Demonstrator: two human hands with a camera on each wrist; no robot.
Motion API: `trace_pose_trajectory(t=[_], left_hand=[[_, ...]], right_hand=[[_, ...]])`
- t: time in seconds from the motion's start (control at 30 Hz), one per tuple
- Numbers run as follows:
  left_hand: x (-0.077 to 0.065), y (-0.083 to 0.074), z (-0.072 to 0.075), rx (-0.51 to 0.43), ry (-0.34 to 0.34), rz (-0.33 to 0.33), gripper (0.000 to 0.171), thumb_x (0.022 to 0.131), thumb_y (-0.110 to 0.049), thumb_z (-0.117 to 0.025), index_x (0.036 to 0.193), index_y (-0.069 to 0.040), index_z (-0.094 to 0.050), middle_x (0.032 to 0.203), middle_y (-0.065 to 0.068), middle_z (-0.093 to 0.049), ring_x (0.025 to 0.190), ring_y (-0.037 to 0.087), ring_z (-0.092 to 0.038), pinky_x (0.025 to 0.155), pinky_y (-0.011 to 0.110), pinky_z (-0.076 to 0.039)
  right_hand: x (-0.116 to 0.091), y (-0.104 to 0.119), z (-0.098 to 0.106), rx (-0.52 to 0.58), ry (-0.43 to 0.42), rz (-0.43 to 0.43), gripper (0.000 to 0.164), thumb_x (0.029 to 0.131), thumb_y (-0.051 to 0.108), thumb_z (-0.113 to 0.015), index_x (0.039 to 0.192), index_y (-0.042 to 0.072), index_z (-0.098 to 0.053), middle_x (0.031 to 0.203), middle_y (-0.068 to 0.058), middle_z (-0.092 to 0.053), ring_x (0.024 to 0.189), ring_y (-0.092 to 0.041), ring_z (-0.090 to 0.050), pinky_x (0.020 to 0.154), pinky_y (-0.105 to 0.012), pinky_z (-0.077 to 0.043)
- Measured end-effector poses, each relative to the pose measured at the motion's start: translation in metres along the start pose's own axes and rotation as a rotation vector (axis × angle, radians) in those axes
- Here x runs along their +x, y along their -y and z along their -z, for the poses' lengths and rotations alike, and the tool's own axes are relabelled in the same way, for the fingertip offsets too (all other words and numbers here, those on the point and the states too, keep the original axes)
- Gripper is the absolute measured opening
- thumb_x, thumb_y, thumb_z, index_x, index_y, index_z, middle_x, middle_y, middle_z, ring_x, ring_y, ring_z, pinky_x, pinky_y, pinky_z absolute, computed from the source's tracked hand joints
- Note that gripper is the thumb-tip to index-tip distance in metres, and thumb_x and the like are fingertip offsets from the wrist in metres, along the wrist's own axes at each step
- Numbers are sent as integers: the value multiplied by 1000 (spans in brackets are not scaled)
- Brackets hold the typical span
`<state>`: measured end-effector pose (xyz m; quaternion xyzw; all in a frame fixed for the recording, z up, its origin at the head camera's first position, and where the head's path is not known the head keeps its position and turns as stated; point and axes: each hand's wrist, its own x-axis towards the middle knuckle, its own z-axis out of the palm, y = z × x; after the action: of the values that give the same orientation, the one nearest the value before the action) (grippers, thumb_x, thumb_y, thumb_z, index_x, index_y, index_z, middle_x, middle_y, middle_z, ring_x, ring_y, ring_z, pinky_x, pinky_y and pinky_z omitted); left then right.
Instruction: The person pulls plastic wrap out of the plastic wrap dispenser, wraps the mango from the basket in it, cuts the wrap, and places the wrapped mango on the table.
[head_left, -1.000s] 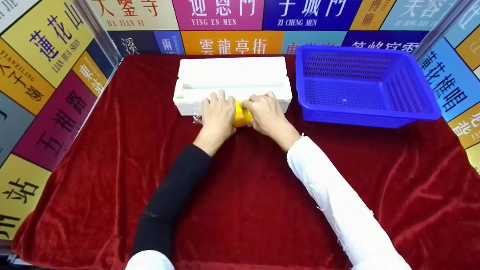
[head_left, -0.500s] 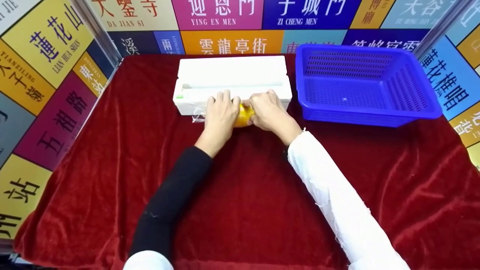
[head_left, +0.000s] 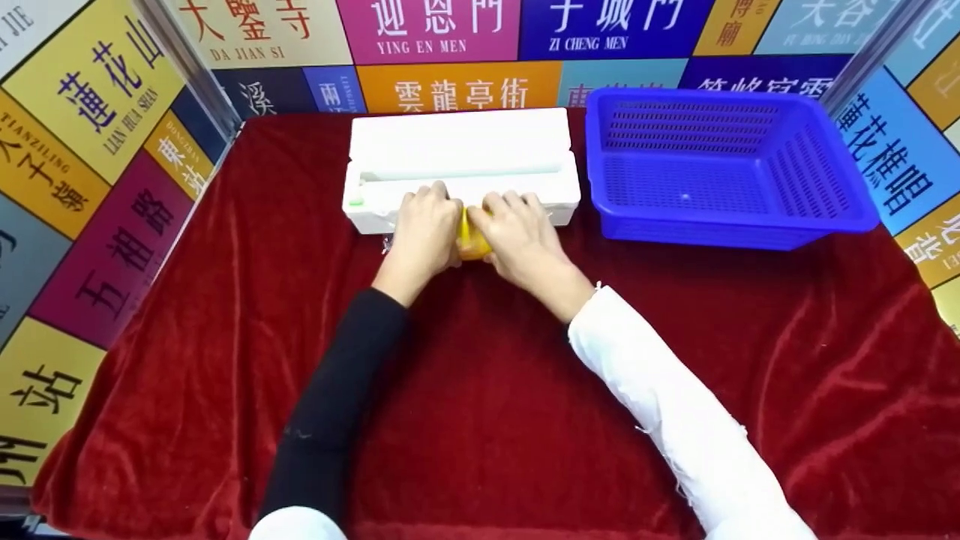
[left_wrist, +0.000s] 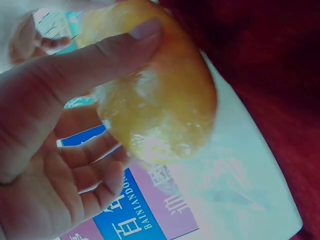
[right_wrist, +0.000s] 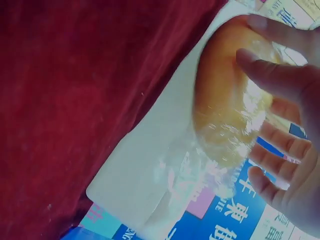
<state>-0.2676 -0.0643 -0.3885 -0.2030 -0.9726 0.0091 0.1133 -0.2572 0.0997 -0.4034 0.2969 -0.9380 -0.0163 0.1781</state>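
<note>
Left hand [head_left: 422, 231] and right hand [head_left: 523, 234] grasp film-wrapped yellow produce [left_wrist: 167, 107]; I judge it slick, bruisable: cup left and right sides.

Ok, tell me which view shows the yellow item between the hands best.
The left wrist view: the yellow item looms large there, its glossy wrapped surface broadly visible, though the left hand covers part. The right wrist view shows it narrower, partly behind the right hand. The head view shows only a small patch.
</note>
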Motion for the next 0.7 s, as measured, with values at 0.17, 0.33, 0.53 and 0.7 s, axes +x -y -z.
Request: trace_pose_trajectory(t=[0.17, 0.33, 0.53, 0.7], left_hand=[[2, 5, 1, -25, -5, -13, 60, 53, -31, -100, 98, -2, -74, 98, 17, -65, 90, 36, -65, 81, 48, -55], [4, 10, 2, -70, 46, -20, 56, 54, -33, -100, 94, -3, -73, 97, 17, -65, 93, 36, -65, 86, 48, -55], [6, 13, 1, -154, 45, -10, 54, 55, -30, -100, 91, -4, -70, 96, 17, -65, 93, 37, -65, 84, 49, -56], [7, 15, 0, -170, 34, -7, 54, 55, -29, -100, 93, -4, -71, 94, 16, -67, 91, 38, -66, 82, 50, -56]], right_hand=[[0, 7, -4, -73, -47, 7, 61, 70, 27, -90, 120, 8, -61, 110, -11, -63, 96, -32, -59, 83, -42, -46], [-1, 8, -7, -85, -51, 17, 74, 61, 28, -95, 123, 8, -61, 108, -12, -63, 93, -32, -59, 83, -40, -46], [3, 4, -11, -96, -117, 22, 58, 66, 12, -88, 118, 8, -64, 103, -12, -64, 86, -32, -58, 78, -39, -46], [7, -1, -13, -63, -106, 29, 49, 72, 8, -82, 119, 9, -65, 103, -13, -65, 87, -33, -60, 78, -40, -48]])
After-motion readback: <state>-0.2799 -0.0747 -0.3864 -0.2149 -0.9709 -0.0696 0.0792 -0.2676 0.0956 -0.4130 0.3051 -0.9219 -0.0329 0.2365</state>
